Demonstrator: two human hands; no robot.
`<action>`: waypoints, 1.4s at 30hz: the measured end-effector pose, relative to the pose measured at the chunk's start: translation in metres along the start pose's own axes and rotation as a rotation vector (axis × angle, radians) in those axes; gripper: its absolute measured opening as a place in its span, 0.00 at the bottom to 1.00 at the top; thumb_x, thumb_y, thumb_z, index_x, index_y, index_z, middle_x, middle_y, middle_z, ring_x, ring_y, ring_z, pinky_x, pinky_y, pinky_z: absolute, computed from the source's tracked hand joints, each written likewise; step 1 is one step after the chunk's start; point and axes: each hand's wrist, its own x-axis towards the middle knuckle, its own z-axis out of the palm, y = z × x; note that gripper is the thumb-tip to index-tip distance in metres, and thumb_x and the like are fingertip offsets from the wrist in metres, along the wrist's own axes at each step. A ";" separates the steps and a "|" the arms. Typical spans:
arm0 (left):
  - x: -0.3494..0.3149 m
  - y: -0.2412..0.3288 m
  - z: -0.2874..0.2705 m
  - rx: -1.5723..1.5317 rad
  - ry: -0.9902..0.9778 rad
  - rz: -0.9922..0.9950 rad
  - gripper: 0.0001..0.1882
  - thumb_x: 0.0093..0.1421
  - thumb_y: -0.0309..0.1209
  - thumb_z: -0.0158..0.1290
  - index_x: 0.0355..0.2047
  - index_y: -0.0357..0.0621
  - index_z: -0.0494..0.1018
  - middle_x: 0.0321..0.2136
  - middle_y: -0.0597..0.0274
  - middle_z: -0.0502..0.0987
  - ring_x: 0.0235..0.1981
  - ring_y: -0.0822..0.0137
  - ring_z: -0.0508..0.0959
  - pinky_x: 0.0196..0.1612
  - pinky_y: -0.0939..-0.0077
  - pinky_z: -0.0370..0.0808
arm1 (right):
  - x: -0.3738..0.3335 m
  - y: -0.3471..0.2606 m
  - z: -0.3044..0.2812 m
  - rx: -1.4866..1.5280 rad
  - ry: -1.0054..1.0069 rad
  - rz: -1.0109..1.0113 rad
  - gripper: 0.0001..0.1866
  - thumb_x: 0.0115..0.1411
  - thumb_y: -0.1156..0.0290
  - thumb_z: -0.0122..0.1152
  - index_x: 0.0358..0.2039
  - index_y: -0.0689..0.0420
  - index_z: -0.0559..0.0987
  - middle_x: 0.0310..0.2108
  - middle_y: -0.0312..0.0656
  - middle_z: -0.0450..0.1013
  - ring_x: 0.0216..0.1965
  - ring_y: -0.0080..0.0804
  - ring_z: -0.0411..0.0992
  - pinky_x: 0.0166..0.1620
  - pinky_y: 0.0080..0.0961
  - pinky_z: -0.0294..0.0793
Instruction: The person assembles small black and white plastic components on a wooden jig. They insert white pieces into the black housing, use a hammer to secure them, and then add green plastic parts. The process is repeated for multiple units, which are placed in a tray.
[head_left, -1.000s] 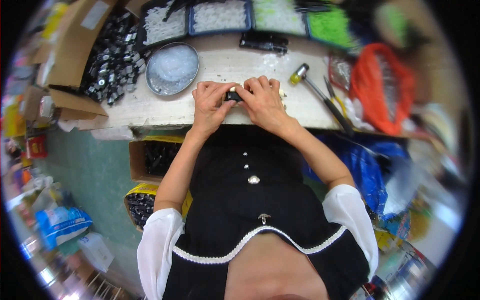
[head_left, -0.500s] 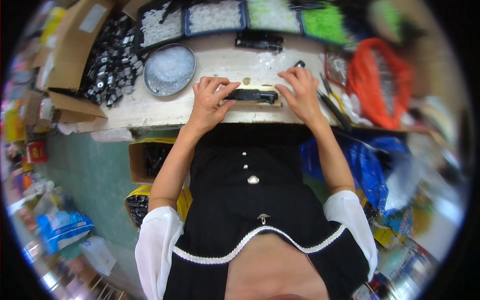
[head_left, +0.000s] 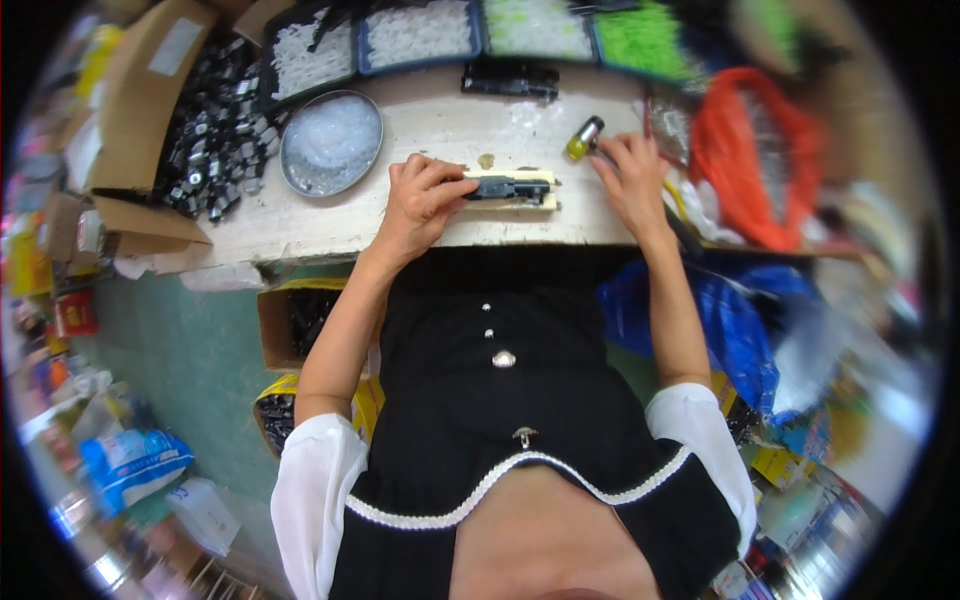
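On the white workbench [head_left: 400, 228], near its front edge, lies a long black part [head_left: 510, 188] with a narrower rod-like right end, in a cream-coloured block [head_left: 545, 204]. My left hand [head_left: 425, 205] is closed on the left end of the black part, thumb and fingers pinching it. To the right, my right hand [head_left: 634, 185] is raised over the bench with its fingers apart, nothing seen between them. Close to its fingertips lies a small yellow cylinder with a dark, shiny end [head_left: 584, 138]; I cannot tell whether they touch.
Behind stand trays of white [head_left: 418, 35] and green pieces [head_left: 645, 45]. A round metal dish [head_left: 331, 143] of clear pieces and a cardboard box [head_left: 135, 95] beside many black-and-silver parts [head_left: 215, 140] are left. A red bag [head_left: 745, 165] stands right. Another black piece [head_left: 510, 80] lies behind.
My right hand has moved right, away from the black part, uncovering the small yellow cylinder. My left hand keeps its pinch on the black part.
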 end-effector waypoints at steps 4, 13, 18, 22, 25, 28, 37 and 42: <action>0.002 0.000 -0.003 0.004 -0.027 0.001 0.16 0.44 0.22 0.57 0.36 0.50 0.77 0.36 0.67 0.75 0.39 0.65 0.69 0.43 0.71 0.58 | -0.003 0.009 0.005 -0.045 -0.007 0.030 0.15 0.49 0.66 0.61 0.39 0.52 0.77 0.37 0.39 0.67 0.43 0.38 0.63 0.42 0.38 0.57; 0.011 0.009 -0.013 0.093 -0.151 -0.027 0.17 0.44 0.19 0.55 0.36 0.52 0.78 0.35 0.67 0.72 0.39 0.65 0.67 0.42 0.70 0.57 | -0.005 0.017 0.015 -0.111 -0.054 0.024 0.12 0.52 0.69 0.57 0.38 0.55 0.76 0.34 0.40 0.68 0.40 0.39 0.66 0.40 0.37 0.59; 0.022 0.017 -0.015 0.234 -0.301 0.010 0.24 0.44 0.16 0.51 0.39 0.57 0.77 0.33 0.64 0.69 0.37 0.64 0.65 0.40 0.70 0.57 | -0.001 0.009 0.006 0.146 -0.086 0.022 0.11 0.53 0.71 0.56 0.38 0.57 0.75 0.30 0.45 0.69 0.33 0.46 0.68 0.35 0.37 0.66; 0.022 0.019 -0.019 0.309 -0.384 0.020 0.27 0.43 0.15 0.50 0.42 0.60 0.77 0.32 0.62 0.68 0.36 0.63 0.65 0.39 0.70 0.57 | -0.006 -0.048 -0.027 0.425 -0.181 -0.039 0.09 0.57 0.70 0.53 0.37 0.59 0.73 0.28 0.47 0.69 0.32 0.47 0.70 0.34 0.38 0.67; 0.028 0.021 -0.020 0.328 -0.415 0.022 0.28 0.44 0.15 0.48 0.42 0.61 0.77 0.32 0.61 0.67 0.35 0.62 0.65 0.38 0.70 0.57 | -0.011 -0.073 -0.042 0.401 -0.244 -0.086 0.10 0.58 0.70 0.51 0.40 0.58 0.72 0.27 0.46 0.70 0.29 0.49 0.70 0.32 0.39 0.68; 0.032 0.024 -0.020 0.323 -0.419 0.037 0.27 0.45 0.15 0.47 0.42 0.61 0.77 0.31 0.61 0.67 0.35 0.62 0.65 0.37 0.71 0.58 | -0.016 -0.072 -0.031 0.269 -0.305 -0.073 0.09 0.59 0.68 0.50 0.39 0.58 0.71 0.26 0.47 0.71 0.28 0.49 0.70 0.30 0.41 0.69; 0.032 0.026 -0.019 0.363 -0.418 0.076 0.26 0.46 0.15 0.46 0.41 0.60 0.77 0.31 0.59 0.67 0.35 0.62 0.65 0.37 0.71 0.60 | -0.010 -0.086 -0.044 0.119 -0.284 -0.109 0.08 0.59 0.67 0.48 0.31 0.59 0.70 0.25 0.49 0.72 0.23 0.50 0.71 0.26 0.41 0.70; 0.031 0.023 -0.017 0.332 -0.411 0.081 0.25 0.47 0.16 0.46 0.41 0.60 0.77 0.31 0.60 0.67 0.35 0.61 0.65 0.35 0.70 0.62 | 0.000 -0.087 -0.047 0.156 -0.249 -0.127 0.08 0.59 0.66 0.49 0.31 0.58 0.71 0.22 0.48 0.72 0.23 0.48 0.71 0.26 0.41 0.69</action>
